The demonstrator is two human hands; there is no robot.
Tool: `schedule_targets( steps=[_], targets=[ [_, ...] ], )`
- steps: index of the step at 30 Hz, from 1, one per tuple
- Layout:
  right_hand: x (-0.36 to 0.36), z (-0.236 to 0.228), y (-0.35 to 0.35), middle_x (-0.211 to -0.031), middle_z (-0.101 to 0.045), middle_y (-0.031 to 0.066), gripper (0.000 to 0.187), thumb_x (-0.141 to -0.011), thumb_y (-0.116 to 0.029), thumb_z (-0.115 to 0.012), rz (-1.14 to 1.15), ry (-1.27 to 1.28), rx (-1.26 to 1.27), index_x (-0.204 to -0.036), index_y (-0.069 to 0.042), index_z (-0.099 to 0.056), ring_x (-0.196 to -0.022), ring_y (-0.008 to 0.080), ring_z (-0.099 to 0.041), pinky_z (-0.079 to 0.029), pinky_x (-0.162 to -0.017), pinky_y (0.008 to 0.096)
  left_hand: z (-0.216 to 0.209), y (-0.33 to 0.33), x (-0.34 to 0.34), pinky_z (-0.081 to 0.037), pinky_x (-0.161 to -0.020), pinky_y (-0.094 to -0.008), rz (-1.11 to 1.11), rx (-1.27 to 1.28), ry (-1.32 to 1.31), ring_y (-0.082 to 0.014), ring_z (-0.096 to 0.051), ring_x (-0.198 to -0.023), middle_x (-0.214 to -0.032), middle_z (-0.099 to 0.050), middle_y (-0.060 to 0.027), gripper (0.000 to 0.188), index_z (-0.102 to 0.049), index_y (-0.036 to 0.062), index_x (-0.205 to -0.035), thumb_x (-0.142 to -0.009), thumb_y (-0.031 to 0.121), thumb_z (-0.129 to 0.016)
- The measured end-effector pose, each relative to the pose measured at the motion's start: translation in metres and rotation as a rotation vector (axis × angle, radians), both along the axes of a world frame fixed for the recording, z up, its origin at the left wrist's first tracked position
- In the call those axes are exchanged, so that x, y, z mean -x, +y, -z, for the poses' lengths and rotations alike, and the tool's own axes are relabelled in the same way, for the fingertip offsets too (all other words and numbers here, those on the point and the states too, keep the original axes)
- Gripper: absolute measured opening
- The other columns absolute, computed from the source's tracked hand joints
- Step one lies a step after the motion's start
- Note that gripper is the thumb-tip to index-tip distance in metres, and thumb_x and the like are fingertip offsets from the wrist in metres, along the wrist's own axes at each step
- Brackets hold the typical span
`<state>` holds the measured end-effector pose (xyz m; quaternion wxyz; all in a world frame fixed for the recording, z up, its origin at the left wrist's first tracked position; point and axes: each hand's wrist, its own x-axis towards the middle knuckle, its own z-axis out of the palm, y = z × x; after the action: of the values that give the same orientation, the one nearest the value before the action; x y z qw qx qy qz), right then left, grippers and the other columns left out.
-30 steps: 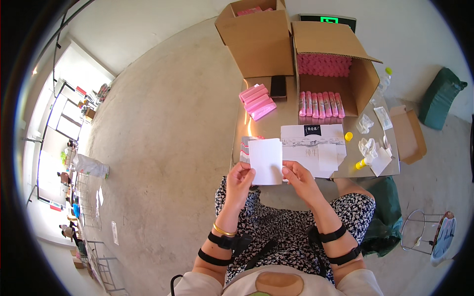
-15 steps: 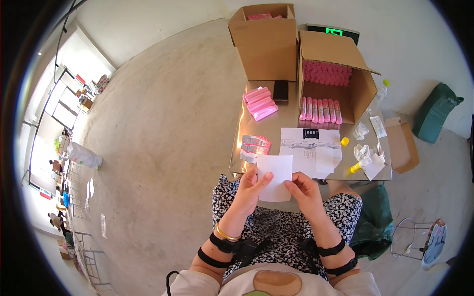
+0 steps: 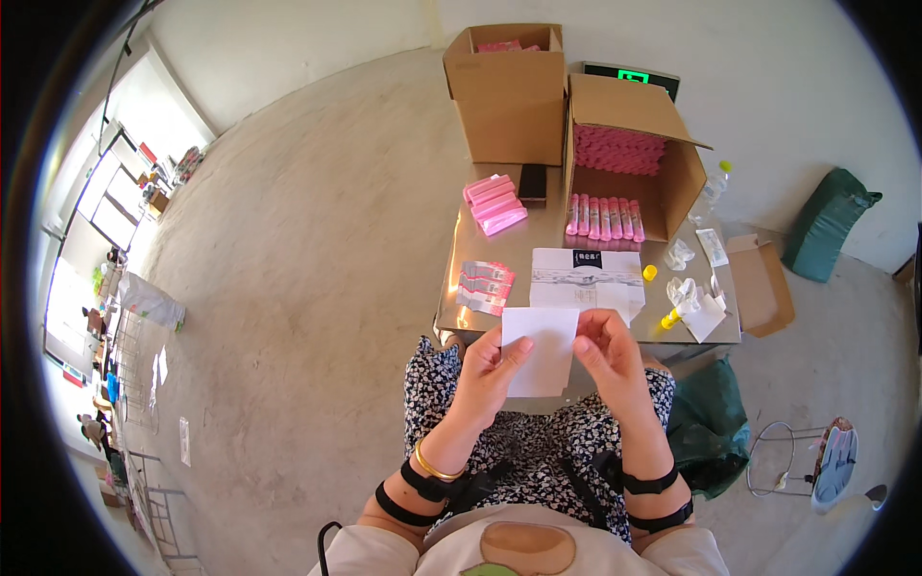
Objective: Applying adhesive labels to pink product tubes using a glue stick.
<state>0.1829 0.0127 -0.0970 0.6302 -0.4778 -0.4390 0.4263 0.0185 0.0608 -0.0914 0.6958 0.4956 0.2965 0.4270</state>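
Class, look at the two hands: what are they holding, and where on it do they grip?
A white paper sheet: left hand pinches its left edge, right hand its right edge.

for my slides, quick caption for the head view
Both hands, left hand and right hand, hold a white paper above a small table.

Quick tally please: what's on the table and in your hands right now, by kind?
Open cardboard boxes: 2
White card, held by left hand and right hand: 1
Pink packet stack: 1
Row of pink tubes: 1
White printed sheet stack: 1
Yellow caps: 2
Total: 8
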Motion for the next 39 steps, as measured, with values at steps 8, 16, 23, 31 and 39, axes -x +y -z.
schedule_targets(
  steps=[8,16,23,31,39],
  targets=[
    [0.0,-0.03,-0.007,-0.079,-0.051,-0.0058,0.011,-0.092,-0.013,-0.059,-0.044,-0.106,-0.034,-0.094,-0.003,-0.057,-0.074,0.0015,-0.044,-0.035,-0.067,0.0175,-0.012,-0.022,0.003,-0.045,-0.083,-0.023,0.045,-0.117,0.017,-0.0058,-0.055,-0.094,-0.107,-0.061,-0.0014,0.032,-0.051,-0.0006,-0.124,-0.095,0.014,-0.053],
    [0.001,-0.034,-0.02,-0.089,-0.06,-0.0014,0.011,-0.09,-0.009,-0.06,-0.083,-0.066,-0.008,-0.096,-0.001,-0.057,-0.083,0.0054,-0.053,-0.041,-0.076,0.0204,-0.021,-0.03,0.007,-0.045,-0.085,-0.0244,0.055,-0.082,-0.04,-0.0073,-0.055,-0.098,-0.11,-0.06,-0.0031,0.032,-0.049,-0.0007,-0.125,-0.096,0.012,-0.051],
    [0.009,-0.032,-0.021,-0.084,-0.059,-0.0014,0.01,-0.087,-0.007,-0.063,-0.019,-0.013,-0.049,-0.093,0.0,-0.058,-0.077,0.0051,-0.053,-0.042,-0.072,0.0204,-0.023,-0.031,0.008,-0.045,-0.088,-0.0253,0.04,-0.097,-0.063,-0.0083,-0.055,-0.099,-0.111,-0.06,-0.0042,0.032,-0.048,-0.0009,-0.126,-0.096,0.01,-0.05],
    [0.004,-0.042,-0.011,-0.077,-0.053,-0.0048,0.008,-0.089,-0.008,-0.062,-0.02,-0.039,-0.037,-0.09,-0.002,-0.056,-0.072,0.0032,-0.048,-0.039,-0.067,0.0187,-0.019,-0.029,0.008,-0.043,-0.089,-0.0253,0.087,-0.106,-0.028,-0.008,-0.054,-0.102,-0.112,-0.059,-0.0041,0.034,-0.047,-0.0011,-0.127,-0.096,0.011,-0.051],
    [0.012,-0.037,-0.006,-0.074,-0.048,-0.0071,0.011,-0.092,-0.012,-0.059,0.054,0.081,-0.089,-0.086,-0.003,-0.054,-0.067,0.0007,-0.04,-0.032,-0.061,0.0154,-0.012,-0.026,0.004,-0.043,-0.09,-0.0252,0.047,-0.114,-0.024,-0.0084,-0.052,-0.105,-0.114,-0.057,-0.0049,0.035,-0.045,-0.0006,-0.127,-0.095,0.013,-0.053]
  ],
)
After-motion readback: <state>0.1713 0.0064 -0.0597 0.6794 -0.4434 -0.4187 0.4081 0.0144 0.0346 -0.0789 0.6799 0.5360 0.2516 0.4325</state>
